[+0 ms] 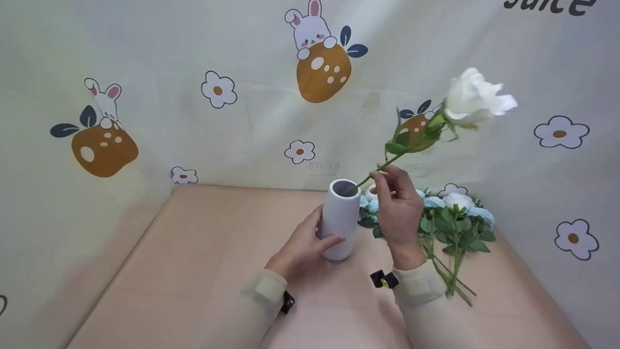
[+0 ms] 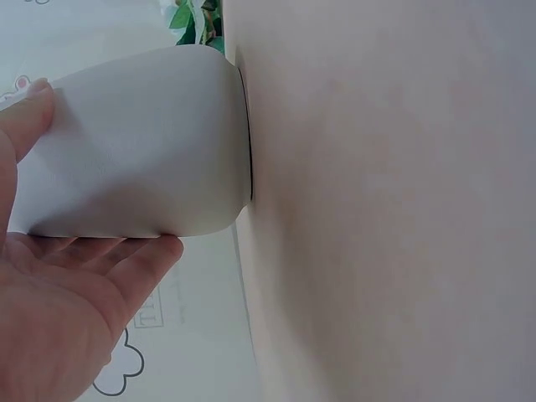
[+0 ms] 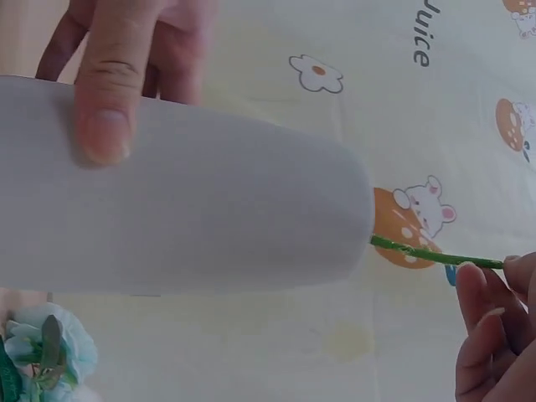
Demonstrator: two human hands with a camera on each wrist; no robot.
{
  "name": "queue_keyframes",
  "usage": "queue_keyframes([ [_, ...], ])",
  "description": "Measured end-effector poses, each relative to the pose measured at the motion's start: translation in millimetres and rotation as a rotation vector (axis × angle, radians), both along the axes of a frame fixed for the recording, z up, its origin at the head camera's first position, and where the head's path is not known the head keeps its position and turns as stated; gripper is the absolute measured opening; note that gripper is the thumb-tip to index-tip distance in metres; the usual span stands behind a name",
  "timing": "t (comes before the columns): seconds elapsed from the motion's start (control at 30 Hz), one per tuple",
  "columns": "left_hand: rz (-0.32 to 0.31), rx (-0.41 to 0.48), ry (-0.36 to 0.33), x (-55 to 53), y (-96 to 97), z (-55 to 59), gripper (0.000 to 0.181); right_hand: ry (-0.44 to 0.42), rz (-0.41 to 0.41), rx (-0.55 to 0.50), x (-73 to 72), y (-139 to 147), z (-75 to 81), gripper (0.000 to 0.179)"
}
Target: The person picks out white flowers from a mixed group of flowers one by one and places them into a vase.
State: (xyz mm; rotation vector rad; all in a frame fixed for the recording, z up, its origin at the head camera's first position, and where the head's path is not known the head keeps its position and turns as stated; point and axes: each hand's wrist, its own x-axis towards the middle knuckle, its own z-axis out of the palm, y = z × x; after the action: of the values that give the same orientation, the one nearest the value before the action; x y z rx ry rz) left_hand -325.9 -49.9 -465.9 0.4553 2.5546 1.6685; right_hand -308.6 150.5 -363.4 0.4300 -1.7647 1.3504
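Observation:
A white vase (image 1: 340,223) stands on the table, and my left hand (image 1: 304,242) grips its side with the thumb across the front. In the left wrist view the fingers and thumb wrap the vase (image 2: 142,142) from both sides. Above the rim, my right hand (image 1: 401,208) pinches the green stem of a white rose (image 1: 477,99) between thumb and fingers. The stem (image 3: 435,253) slants into the vase mouth; its lower end is hidden inside. The bloom leans up and to the right, well above the vase.
To the right lies a bunch of white and pale blue flowers (image 1: 457,201), with leaves and long bare stems (image 1: 455,271) pointing toward me. The pinkish tabletop (image 1: 203,271) ends at a wall covering (image 1: 252,121) printed with rabbits and flowers.

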Motion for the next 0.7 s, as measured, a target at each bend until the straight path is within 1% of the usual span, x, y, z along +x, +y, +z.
queue_keyframes([
  [0.13,0.003,0.009,-0.013,-0.5,0.7,0.3,0.103,-0.101,-0.047,0.082,-4.5,-7.2,-8.2,0.018],
  [0.23,0.007,0.004,-0.019,-0.2,1.3,1.0,0.101,-0.155,-0.041,0.121,-6.8,-10.5,-12.1,0.018],
  [0.5,0.012,-0.020,-0.018,1.3,1.3,1.5,0.099,-0.236,-0.045,0.186,-10.4,-13.0,-19.1,0.017],
  [0.67,0.011,-0.015,-0.021,1.2,1.4,1.5,0.099,-0.252,-0.046,0.216,-10.9,-13.2,-19.6,0.020],
  [0.7,0.007,-0.013,-0.010,1.2,1.1,1.0,0.099,-0.253,-0.043,0.217,-10.9,-13.1,-19.5,0.020],
])
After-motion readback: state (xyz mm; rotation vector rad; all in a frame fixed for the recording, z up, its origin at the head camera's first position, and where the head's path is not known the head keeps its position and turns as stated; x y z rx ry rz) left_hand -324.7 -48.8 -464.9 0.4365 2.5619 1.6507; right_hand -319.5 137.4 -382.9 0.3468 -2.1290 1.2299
